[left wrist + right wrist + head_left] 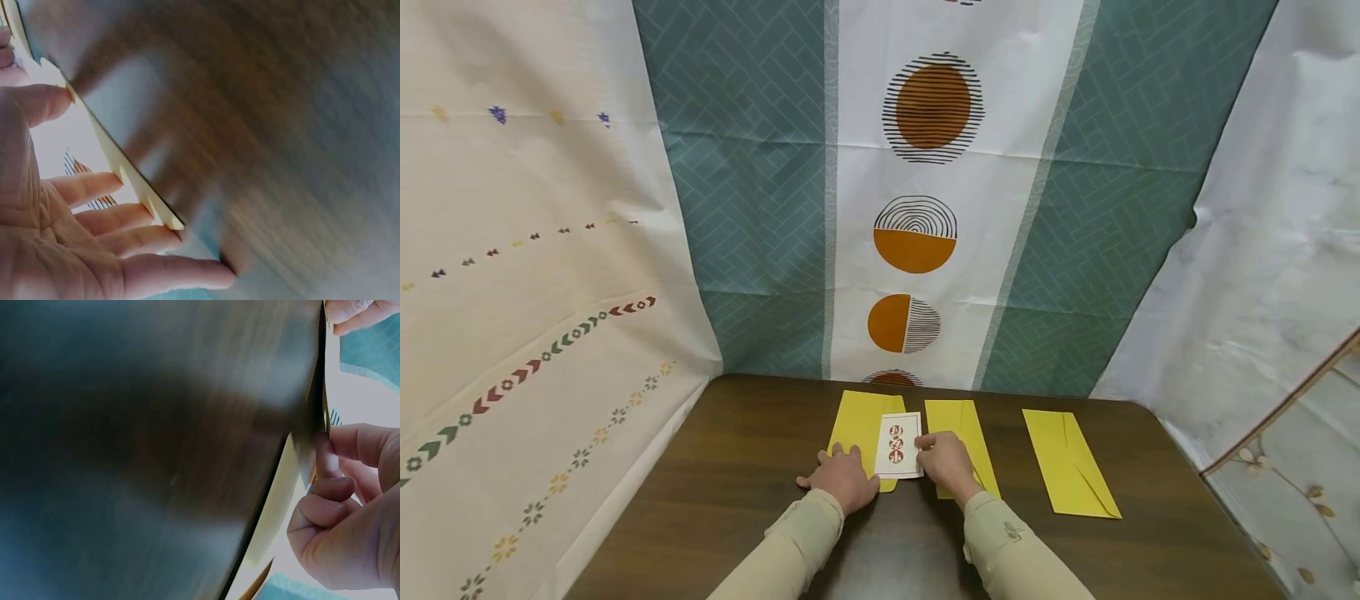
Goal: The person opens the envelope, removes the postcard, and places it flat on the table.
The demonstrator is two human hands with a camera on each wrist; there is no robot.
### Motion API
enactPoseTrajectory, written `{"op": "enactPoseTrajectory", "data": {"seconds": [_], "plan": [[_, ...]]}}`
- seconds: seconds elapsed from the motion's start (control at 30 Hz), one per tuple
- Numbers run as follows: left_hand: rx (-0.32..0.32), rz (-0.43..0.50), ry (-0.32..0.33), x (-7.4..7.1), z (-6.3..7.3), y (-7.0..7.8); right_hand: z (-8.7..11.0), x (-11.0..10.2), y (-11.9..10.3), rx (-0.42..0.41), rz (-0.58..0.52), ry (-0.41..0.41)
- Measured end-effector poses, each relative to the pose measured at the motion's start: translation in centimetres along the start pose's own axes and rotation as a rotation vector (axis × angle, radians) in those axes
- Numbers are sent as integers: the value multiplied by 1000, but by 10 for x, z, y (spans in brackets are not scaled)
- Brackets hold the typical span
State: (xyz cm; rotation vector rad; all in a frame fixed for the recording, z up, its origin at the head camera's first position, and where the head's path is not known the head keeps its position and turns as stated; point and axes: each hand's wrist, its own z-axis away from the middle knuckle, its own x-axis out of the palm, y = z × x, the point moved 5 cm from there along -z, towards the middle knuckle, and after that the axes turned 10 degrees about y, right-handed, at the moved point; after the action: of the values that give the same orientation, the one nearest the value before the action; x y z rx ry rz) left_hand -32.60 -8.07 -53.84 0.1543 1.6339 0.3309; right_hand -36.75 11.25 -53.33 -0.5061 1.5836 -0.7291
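Fabric hangings enclose the far end and both sides of a dark brown desk (700, 500), whose wood grain shows faintly and whose far corners are rounded. Behind it, a patterned curtain (752, 192) has teal outer bands and a white middle strip printed with orange and black-lined circles. To the left hangs cream cloth (535, 275) with rows of small coloured motifs; to the right, white cloth (1262, 275) carries brown leaf sprigs low down.

Three yellow envelopes lie apart across the desk. A white card (898, 458) printed with three reddish-brown round designs overlaps the right side of the left envelope (855, 421). The person's left hand (844, 479) is spread, fingertips resting on that envelope's lower left part. The right hand (950, 461) pinches the card's right edge between thumb and finger, above the middle envelope (973, 442). Well to its right lies the right envelope (1070, 462), its slanting flap seams visible. Pale sleeves (790, 546) cover both forearms.
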Motion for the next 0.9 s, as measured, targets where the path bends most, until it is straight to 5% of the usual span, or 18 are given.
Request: {"op": "enactPoseTrajectory", "data": {"seconds": [0.4, 0.9], "plan": [[-73, 4, 51, 4, -7, 1, -8, -13, 17, 28, -5, 63], [-108, 21, 95, -6, -14, -29, -13, -16, 21, 46, 13, 143]]}}
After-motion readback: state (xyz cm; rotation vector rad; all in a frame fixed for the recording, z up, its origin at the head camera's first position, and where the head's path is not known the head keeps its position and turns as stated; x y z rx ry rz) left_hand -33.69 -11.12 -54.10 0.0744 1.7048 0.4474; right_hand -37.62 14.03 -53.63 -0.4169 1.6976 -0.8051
